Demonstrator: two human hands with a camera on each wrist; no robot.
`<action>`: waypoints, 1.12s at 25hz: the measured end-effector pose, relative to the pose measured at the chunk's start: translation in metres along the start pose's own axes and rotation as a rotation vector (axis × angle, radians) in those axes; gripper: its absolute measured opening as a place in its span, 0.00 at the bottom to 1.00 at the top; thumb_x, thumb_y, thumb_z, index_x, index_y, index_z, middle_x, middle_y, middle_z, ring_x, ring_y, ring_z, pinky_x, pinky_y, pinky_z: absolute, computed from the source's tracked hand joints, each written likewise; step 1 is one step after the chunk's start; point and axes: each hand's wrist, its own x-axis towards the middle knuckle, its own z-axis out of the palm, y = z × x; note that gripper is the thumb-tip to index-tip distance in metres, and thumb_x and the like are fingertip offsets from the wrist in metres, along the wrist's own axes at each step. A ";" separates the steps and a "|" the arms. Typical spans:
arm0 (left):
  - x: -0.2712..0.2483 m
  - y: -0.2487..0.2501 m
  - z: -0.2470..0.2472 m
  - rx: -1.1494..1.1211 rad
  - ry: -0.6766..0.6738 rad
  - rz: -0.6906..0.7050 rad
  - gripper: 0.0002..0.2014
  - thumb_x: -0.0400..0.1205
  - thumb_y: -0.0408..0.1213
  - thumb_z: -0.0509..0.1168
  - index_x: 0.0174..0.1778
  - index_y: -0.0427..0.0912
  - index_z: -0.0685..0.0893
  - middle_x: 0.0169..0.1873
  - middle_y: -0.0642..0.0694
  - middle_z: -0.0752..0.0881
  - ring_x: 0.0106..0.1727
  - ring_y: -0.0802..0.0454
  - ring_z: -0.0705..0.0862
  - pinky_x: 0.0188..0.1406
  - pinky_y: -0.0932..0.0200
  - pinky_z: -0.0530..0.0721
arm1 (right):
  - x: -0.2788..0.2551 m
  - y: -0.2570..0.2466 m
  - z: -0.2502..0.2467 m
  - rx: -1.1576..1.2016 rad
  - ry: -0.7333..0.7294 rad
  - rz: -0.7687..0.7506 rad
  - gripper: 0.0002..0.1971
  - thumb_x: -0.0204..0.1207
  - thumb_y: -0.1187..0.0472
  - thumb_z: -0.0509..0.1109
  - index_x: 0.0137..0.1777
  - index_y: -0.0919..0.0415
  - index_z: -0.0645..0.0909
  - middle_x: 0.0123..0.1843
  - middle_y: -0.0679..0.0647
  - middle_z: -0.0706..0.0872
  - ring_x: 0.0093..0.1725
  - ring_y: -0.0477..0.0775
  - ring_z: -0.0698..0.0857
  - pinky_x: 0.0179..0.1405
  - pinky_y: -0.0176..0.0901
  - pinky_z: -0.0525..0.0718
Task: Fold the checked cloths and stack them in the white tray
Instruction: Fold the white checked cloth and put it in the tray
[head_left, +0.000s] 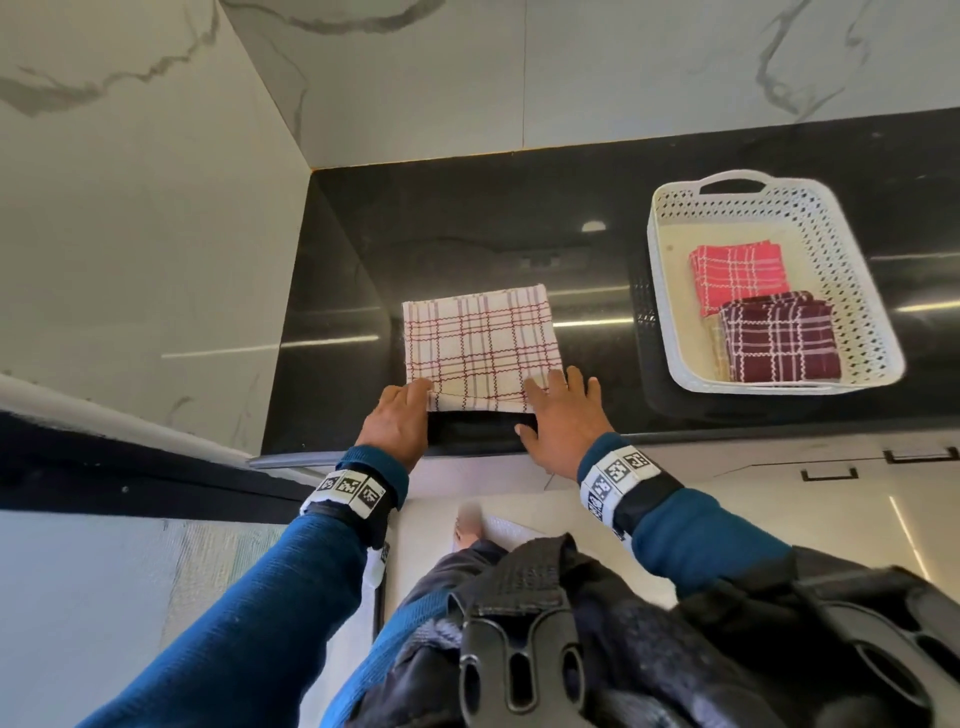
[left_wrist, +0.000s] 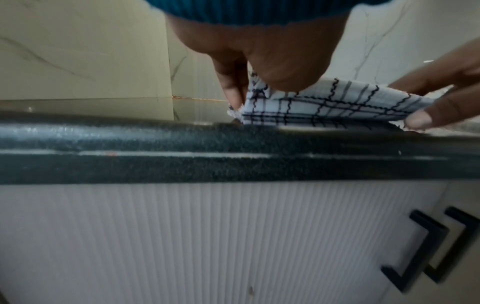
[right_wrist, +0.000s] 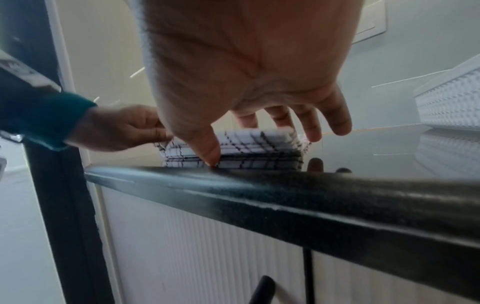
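Note:
A white cloth with red checks (head_left: 480, 338) lies folded on the black counter (head_left: 457, 228). Its near edge is lifted a little. My left hand (head_left: 422, 397) pinches the near-left corner; in the left wrist view the thumb and curled fingers (left_wrist: 241, 94) close on the cloth (left_wrist: 324, 102). My right hand (head_left: 550, 410) holds the near-right corner, fingers on top and thumb at the edge below (right_wrist: 246, 123). The white perforated tray (head_left: 658, 291) stands to the right, holding a folded red cloth (head_left: 737, 275) and a folded maroon cloth (head_left: 779, 338).
Marble walls meet in a corner behind and to the left of the counter. The counter's rounded front edge (left_wrist: 233, 144) is just below my wrists. White ribbed cabinet doors with black handles (left_wrist: 415, 253) are underneath. Bare counter separates the cloth from the tray.

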 end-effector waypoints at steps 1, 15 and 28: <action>0.003 -0.003 -0.002 -0.004 -0.024 -0.001 0.25 0.84 0.31 0.61 0.77 0.45 0.67 0.72 0.41 0.77 0.72 0.43 0.74 0.72 0.42 0.78 | 0.003 0.000 -0.004 0.002 0.022 -0.011 0.29 0.78 0.45 0.63 0.77 0.56 0.69 0.72 0.62 0.73 0.69 0.67 0.73 0.69 0.67 0.75; 0.004 -0.030 -0.006 -0.166 0.069 0.169 0.13 0.84 0.37 0.64 0.64 0.49 0.84 0.66 0.50 0.84 0.67 0.51 0.80 0.70 0.56 0.77 | 0.008 0.056 -0.032 0.455 -0.025 -0.072 0.16 0.86 0.56 0.65 0.71 0.46 0.83 0.75 0.53 0.79 0.79 0.60 0.72 0.77 0.52 0.74; 0.083 -0.012 -0.021 -0.458 0.105 -0.267 0.22 0.88 0.59 0.50 0.56 0.41 0.71 0.50 0.40 0.86 0.47 0.42 0.84 0.47 0.49 0.82 | 0.085 0.054 -0.036 0.822 0.186 0.226 0.16 0.88 0.53 0.63 0.49 0.66 0.81 0.46 0.60 0.88 0.47 0.62 0.88 0.50 0.59 0.87</action>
